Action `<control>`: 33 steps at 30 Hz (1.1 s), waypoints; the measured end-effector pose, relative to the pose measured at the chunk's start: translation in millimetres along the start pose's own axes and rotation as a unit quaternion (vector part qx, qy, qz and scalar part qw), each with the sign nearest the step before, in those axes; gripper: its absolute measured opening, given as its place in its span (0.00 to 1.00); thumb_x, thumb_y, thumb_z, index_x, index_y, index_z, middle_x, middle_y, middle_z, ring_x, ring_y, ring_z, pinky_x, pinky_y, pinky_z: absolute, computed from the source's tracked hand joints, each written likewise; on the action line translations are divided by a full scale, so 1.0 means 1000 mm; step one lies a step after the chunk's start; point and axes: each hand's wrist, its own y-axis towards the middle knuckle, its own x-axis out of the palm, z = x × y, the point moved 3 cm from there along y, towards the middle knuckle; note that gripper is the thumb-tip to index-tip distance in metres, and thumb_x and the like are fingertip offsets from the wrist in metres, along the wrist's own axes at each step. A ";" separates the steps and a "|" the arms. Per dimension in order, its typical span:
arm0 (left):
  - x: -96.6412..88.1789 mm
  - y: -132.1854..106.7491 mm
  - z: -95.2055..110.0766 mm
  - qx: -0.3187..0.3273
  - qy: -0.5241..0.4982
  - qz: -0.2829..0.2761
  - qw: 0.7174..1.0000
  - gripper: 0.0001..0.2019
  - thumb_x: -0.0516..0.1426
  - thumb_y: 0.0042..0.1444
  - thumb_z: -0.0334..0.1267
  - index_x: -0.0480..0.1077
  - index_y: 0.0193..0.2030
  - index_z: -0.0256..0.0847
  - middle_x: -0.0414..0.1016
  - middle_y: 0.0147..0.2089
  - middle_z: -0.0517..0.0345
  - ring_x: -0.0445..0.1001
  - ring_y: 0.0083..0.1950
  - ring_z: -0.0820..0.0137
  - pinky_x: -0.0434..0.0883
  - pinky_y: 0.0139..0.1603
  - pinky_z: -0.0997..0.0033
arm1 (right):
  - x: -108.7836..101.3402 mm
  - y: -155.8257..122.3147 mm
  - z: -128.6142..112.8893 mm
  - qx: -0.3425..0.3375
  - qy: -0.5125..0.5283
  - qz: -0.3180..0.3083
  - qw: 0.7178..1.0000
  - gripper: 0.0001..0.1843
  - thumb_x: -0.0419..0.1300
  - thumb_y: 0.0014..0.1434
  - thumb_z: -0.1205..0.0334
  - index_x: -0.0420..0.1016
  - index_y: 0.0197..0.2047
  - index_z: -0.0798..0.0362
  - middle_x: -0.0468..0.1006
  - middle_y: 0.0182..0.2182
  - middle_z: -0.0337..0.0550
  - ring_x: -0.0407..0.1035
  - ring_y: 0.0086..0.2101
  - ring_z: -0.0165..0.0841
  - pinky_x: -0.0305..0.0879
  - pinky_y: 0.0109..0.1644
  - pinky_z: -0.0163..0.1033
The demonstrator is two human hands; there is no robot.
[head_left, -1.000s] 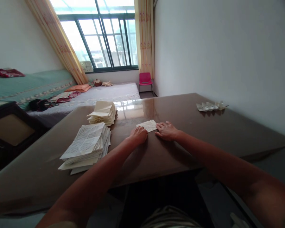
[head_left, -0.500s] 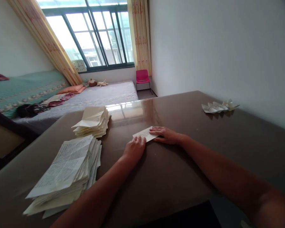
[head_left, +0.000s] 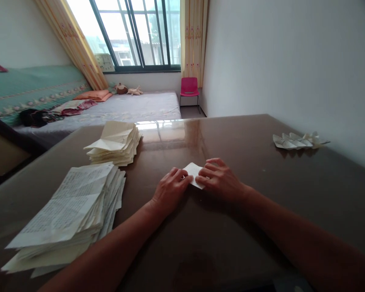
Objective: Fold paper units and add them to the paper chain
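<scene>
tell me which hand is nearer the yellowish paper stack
Left. The left hand is to the right of the yellowish paper stack, apart from it; the right hand is farther right, at the opposite side of the small paper.

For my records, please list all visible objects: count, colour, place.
Table: 1, brown, foreground
Small paper: 1, white, table centre
Written-paper stack: 1, white, table left
Paper stack: 1, cream, behind that
Zigzag paper: count unclear, whitish, table right
Bed: 1, grey, beyond table
Pillows: count unclear, orange, bed
Toys: 2, brown, beige, bed
Cover: 1, green, bed's left
Cloths: several, mixed, bed, cover
Chair: 1, pink, back
Window: 1, green frame, back
Curtains: 2, yellow, beside window
Clock: 1, pale, by window
Furniture: 1, dark, left
Left hand, right hand: 2, bare, on small paper
</scene>
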 end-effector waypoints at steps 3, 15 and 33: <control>0.002 -0.003 0.005 0.025 -0.050 -0.035 0.998 0.09 0.52 0.63 0.36 0.74 0.42 0.44 0.73 0.40 0.56 0.68 0.42 0.69 0.69 0.41 0.72 | 0.005 0.000 -0.006 -0.024 0.049 -0.045 0.998 0.10 0.55 0.62 0.61 0.74 0.46 0.50 0.77 0.35 0.43 0.66 0.39 0.35 0.53 0.53 0.46; 0.001 -0.008 0.005 0.015 -0.106 -0.068 0.992 0.13 0.51 0.59 0.32 0.74 0.47 0.42 0.73 0.46 0.53 0.68 0.48 0.66 0.70 0.50 0.66 | 0.026 -0.015 0.044 0.082 0.393 -0.090 0.912 0.12 0.59 0.60 0.56 0.80 0.42 0.51 0.78 0.37 0.44 0.68 0.39 0.33 0.64 0.46 0.36; 0.001 -0.013 0.001 -0.148 -0.084 -0.108 0.979 0.15 0.47 0.64 0.43 0.70 0.52 0.49 0.73 0.43 0.56 0.70 0.45 0.67 0.69 0.45 0.69 | 0.046 0.003 0.026 0.326 0.085 -0.051 0.940 0.17 0.49 0.63 0.51 0.70 0.30 0.50 0.74 0.30 0.38 0.64 0.29 0.29 0.50 0.31 0.34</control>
